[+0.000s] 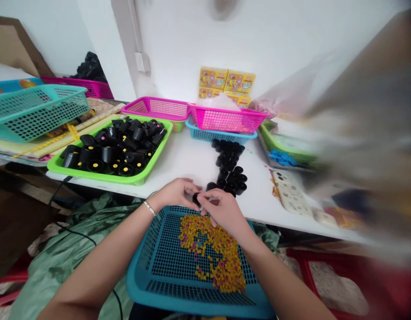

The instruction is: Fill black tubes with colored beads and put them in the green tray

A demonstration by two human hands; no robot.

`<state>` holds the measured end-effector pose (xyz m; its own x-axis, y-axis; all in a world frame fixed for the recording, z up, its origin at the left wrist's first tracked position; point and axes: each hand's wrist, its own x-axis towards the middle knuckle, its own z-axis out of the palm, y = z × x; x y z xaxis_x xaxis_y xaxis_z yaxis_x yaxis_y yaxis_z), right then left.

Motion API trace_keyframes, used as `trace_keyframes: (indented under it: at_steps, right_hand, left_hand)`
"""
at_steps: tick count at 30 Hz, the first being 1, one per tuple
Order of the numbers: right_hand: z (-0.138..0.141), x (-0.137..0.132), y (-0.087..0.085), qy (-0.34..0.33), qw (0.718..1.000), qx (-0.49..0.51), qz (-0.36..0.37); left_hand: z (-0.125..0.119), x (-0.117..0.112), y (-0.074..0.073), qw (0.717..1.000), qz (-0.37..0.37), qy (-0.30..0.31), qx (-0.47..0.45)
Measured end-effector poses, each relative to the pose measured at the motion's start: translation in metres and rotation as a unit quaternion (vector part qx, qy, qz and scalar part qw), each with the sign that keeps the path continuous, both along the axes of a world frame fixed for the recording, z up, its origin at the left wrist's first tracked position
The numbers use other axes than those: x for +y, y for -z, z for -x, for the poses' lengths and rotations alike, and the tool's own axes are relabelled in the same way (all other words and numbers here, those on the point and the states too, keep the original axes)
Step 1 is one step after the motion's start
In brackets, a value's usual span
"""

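My left hand (179, 194) is curled around a small black cylinder (195, 198), just above the far rim of a blue basket (148, 289). Fingertips of my right hand (222, 209) meet the same cylinder from the other side; whether they also pinch a small piece is hidden. Many small yellow pieces (228, 266), with some pink ones among them, lie in the basket below. Beyond my hands, black cylinders (230, 175) stand grouped on the white table (182, 155). To the left, a green basket (139, 178) is heaped with black cylinders, several showing yellow or pink centres.
Pink baskets (230, 119) and yellow boxes (240, 82) stand at the back by the wall. A turquoise basket (42, 109) is far left. On the right are a power strip (290, 193), a blue cloth-like item (282, 157) and a large blurred shape (368, 133).
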<state>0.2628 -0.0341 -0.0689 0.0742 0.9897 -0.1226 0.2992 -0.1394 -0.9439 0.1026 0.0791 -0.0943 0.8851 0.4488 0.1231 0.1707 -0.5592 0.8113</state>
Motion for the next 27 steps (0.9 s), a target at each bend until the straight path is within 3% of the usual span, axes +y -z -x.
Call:
trace_keyframes:
  at_steps: [5,11,17,27]
  right_hand:
    - [0.009,0.002,0.007,-0.001,0.996,0.089,0.031]
    - [0.018,0.0,0.011,0.052,0.967,0.242,0.068]
    - [0.017,0.007,0.013,0.106,0.925,0.346,0.114]
    - [0.011,0.014,0.002,0.081,0.91,0.38,0.145]
  left_hand:
    - [0.0,0.002,-0.002,1.0,0.003,0.025,0.0]
    - [0.001,-0.003,0.002,0.988,0.147,0.004,-0.042]
    - [0.0,-0.003,0.006,0.99,0.128,-0.036,-0.049]
    - [-0.002,-0.004,0.004,0.987,0.151,-0.023,-0.048]
